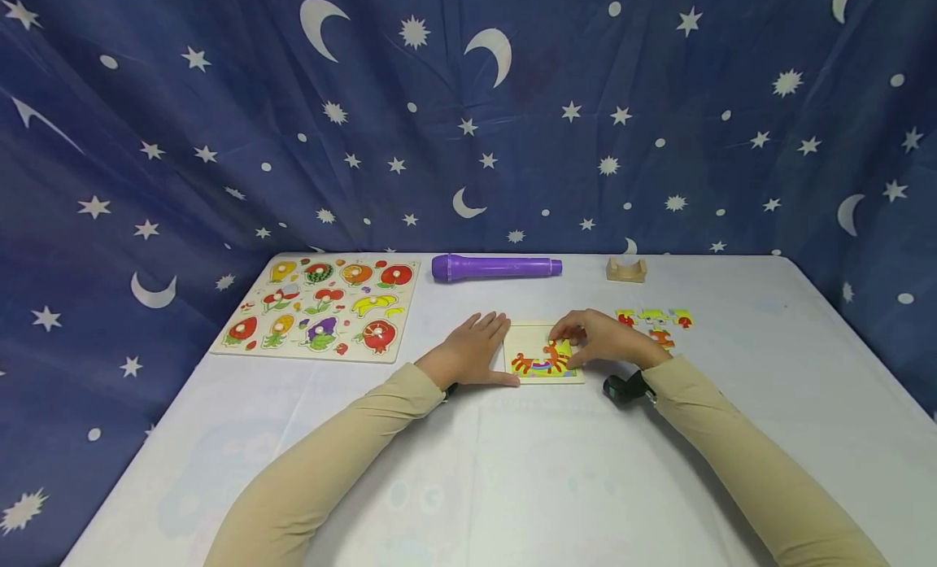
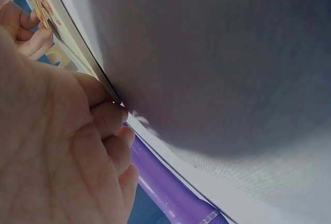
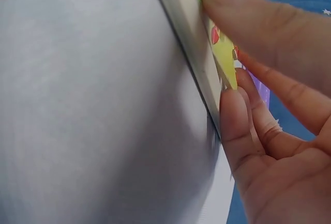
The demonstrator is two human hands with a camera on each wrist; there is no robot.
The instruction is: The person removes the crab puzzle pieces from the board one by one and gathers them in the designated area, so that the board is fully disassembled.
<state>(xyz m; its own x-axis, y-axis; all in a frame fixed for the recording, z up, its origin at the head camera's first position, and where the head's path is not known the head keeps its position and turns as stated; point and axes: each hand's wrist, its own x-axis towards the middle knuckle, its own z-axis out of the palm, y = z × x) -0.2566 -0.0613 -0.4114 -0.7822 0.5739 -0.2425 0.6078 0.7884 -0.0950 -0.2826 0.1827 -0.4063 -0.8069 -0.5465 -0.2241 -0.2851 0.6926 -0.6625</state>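
Note:
A small wooden puzzle tray [image 1: 524,336] lies on the table with yellow pieces in its lower part, showing a red-and-orange striped animal and a rainbow. My left hand [image 1: 474,351] rests along the tray's left edge, fingers straight, thumb at the lower left corner. On the tray's right side my right hand [image 1: 603,338] pinches a yellow puzzle piece [image 1: 562,349] between thumb and fingers. In the right wrist view this yellow piece [image 3: 224,61] tilts up slightly from the tray's rim. Several loose puzzle pieces [image 1: 662,338] lie just beyond the right wrist.
A fruit peg puzzle board [image 1: 344,311] lies at the back left. Along the back edge are a purple toy microphone [image 1: 498,268] and a small wooden block with a notched top [image 1: 625,270]. A blue starry curtain [image 1: 410,144] hangs behind the white table [image 1: 512,486].

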